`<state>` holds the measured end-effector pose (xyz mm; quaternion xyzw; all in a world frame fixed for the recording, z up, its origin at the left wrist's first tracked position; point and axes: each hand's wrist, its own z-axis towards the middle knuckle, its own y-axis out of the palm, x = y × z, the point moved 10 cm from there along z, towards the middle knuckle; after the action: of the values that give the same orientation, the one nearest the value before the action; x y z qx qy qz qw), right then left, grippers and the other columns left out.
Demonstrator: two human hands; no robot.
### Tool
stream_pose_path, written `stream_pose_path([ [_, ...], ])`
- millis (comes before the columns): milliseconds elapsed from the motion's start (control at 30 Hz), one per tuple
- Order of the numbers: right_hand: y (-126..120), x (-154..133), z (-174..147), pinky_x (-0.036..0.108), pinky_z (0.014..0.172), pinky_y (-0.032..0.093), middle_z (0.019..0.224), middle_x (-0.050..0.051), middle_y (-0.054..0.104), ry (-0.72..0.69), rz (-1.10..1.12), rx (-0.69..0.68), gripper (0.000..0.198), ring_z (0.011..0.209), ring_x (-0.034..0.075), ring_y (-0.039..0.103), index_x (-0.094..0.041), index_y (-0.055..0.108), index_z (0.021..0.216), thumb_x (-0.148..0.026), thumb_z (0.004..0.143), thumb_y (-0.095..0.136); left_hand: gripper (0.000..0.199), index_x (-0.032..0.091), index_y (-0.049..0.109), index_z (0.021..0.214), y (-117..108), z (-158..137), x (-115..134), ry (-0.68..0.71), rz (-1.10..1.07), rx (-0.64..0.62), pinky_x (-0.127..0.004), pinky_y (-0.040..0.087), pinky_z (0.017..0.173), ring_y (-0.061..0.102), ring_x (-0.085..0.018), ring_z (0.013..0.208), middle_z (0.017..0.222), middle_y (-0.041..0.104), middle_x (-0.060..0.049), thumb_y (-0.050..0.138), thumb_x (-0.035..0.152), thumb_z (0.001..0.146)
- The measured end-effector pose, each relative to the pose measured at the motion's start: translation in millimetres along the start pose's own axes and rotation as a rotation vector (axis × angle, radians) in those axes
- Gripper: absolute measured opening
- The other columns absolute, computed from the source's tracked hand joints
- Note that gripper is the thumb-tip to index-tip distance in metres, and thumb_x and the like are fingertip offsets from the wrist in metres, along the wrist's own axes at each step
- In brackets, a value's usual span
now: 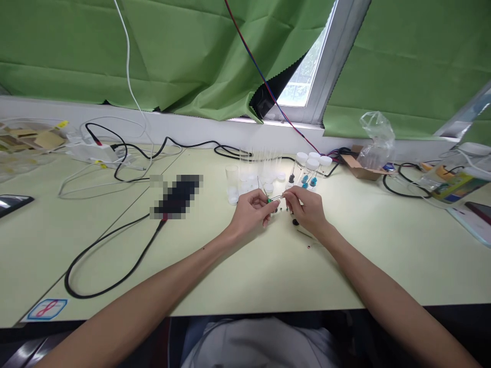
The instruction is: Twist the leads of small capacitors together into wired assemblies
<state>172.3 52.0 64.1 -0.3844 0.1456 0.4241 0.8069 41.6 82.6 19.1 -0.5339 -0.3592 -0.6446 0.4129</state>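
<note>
My left hand (255,208) is closed in a pinch on a small green piece (269,201) with thin dark wire-like strands sticking out of it. Fingertips of my right hand (306,207) pinch the far end of a thin strand (276,197) that runs between the two hands; its exact kind is too small to tell. Just behind the hands stand several clear plastic tubes (231,184). Beyond the right hand are several white-capped containers (312,164) with black and blue pieces (305,180) inside or beneath. A small black piece (295,222) lies by my right wrist.
A pixelated dark device (178,197) with a black cable (67,276) lies left. A white power strip (94,152) sits at the back. An open cardboard box (360,166) holding a clear plastic bag (378,138) is at back right. Green curtains (172,51) hang behind the table.
</note>
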Motion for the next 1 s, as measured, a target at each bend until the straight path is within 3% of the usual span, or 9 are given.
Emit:
stream_pose_path([
  [200, 6.9, -3.4, 0.2, 0.029, 0.059, 0.033, 0.065, 0.003, 0.052, -0.12, -0.132, -0.097, 0.034, 0.058, 0.016, 0.043, -0.023, 0.049, 0.073, -0.04, 0.1, 0.038, 0.041, 0.019, 0.047, 0.067, 0.5, -1.1, -4.1, -0.033, 0.01, -0.009, -0.023, 0.036, 0.039, 0.049, -0.009, 0.04, 0.058, 0.062, -0.001, 0.079, 0.045, 0.073],
  [433, 8.0, -10.2, -1.2, 0.029, 0.058, 0.03, 0.063, 0.001, 0.046, -0.141, -0.121, -0.132, 0.032, 0.057, 0.016, 0.04, -0.023, 0.044, 0.07, -0.035, 0.1, 0.039, 0.04, 0.018, 0.051, 0.067, -2.0, 0.3, -7.2, -0.053, 0.029, -0.008, -0.023, 0.036, 0.039, 0.049, -0.008, 0.041, 0.06, 0.062, -0.002, 0.079, 0.046, 0.073],
  [667, -0.4, -19.4, -4.2, 0.029, 0.056, 0.031, 0.055, 0.0, 0.044, -0.076, -0.08, 0.002, 0.04, 0.051, 0.015, 0.04, -0.023, 0.037, 0.061, -0.034, 0.1, 0.039, 0.038, 0.017, 0.055, 0.07, 11.9, -2.0, -6.0, -0.077, -0.028, -0.11, -0.023, 0.034, 0.039, 0.048, -0.008, 0.04, 0.062, 0.063, -0.002, 0.079, 0.046, 0.073],
  [1000, -15.6, -52.0, -15.3, 0.026, 0.046, 0.026, 0.048, -0.005, 0.033, -0.364, -0.288, 0.29, 0.038, 0.043, 0.01, 0.03, -0.023, 0.03, 0.062, -0.015, 0.097, 0.042, 0.037, 0.017, 0.053, 0.073, 16.2, -6.6, -3.3, -0.042, -0.079, -0.133, -0.021, 0.038, 0.043, 0.049, -0.007, 0.042, 0.059, 0.062, 0.0, 0.076, 0.046, 0.077],
])
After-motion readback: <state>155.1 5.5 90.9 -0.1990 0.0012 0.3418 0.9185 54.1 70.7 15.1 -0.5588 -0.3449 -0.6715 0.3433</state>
